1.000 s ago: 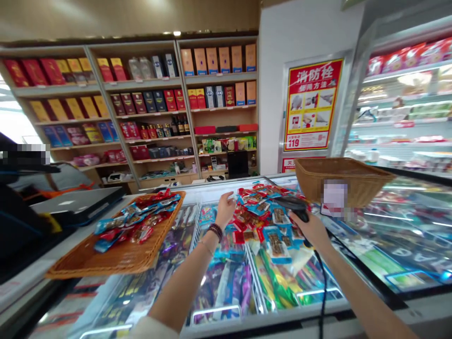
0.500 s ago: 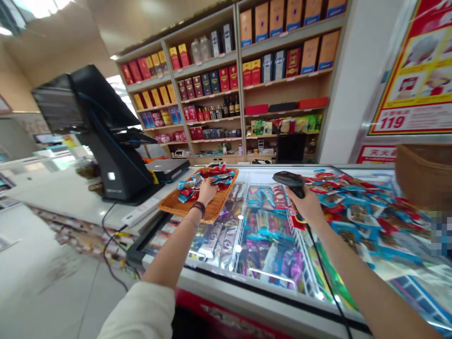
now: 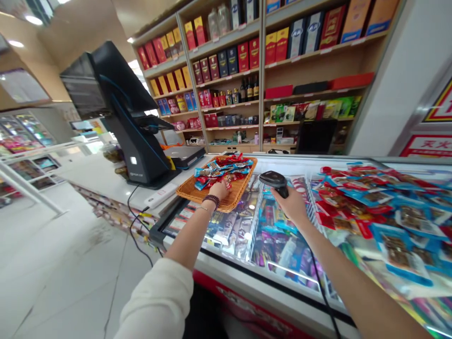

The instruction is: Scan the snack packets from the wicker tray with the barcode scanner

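the left hand curls over shiny foil snack packets, its fingertips hidden, so any pinch can't be told. the packets heap in a woven wicker tray on a glass-topped freezer. the right hand wraps around a black plastic corded scanner above the glass.

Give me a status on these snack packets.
Done, it seems: a heap of packets sits in the wicker tray. In hand: the right hand grips a black barcode scanner; the left hand is at the tray. Left: the big pile of packets on the freezer lid.
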